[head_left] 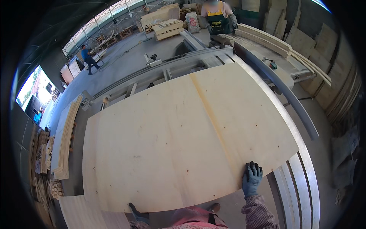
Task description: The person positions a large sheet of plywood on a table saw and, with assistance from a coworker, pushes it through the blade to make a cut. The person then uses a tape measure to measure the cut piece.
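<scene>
A large pale plywood sheet [152, 141] lies before me across a metal sliding-table saw [297, 183]. It has a yellowish streak and several small dark knots. My left hand [139, 214], in a blue-grey glove, is at the sheet's near edge. Its thumb rests on top, and its fingers are hidden below the edge. My right hand [251, 181], gloved in blue with dark fingertips, lies on the sheet near its right front corner. Those fingers are stretched forward over the surface.
Across the saw stands a co-worker [218, 19] in a dark apron, beside stacked wood strips [263, 40]. A long grey guard [274, 82] runs along the right. Panels [65, 137] are piled at left, another board [82, 212] lies low left, and a person [88, 59] walks far off.
</scene>
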A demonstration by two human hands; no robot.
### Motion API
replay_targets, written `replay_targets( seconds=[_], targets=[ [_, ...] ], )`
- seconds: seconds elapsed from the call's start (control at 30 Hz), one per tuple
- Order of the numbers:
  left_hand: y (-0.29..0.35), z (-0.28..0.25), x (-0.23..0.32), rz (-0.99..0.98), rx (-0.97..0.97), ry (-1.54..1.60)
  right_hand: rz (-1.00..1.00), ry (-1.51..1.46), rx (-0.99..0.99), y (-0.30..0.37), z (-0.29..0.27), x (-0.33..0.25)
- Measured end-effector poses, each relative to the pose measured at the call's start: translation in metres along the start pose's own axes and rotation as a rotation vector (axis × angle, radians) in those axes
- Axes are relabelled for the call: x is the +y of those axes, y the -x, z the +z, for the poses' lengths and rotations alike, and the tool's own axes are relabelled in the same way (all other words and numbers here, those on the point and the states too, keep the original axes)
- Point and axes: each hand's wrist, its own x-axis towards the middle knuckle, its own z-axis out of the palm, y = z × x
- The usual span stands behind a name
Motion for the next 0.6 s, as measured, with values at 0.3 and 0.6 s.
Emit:
replay_targets(
  seconds=[0.3,0.6],
  targets=[
    [0.045,-0.042,-0.075,-0.176,-0.082,0.095,0.534,-0.241,0.352,0.058,-0.015,0.081],
    [0.105,0.057,-0.101,-0.225,-0.081,0.097,1.235,-1.607,0.195,0.119,-0.013,0.100]
  ],
)
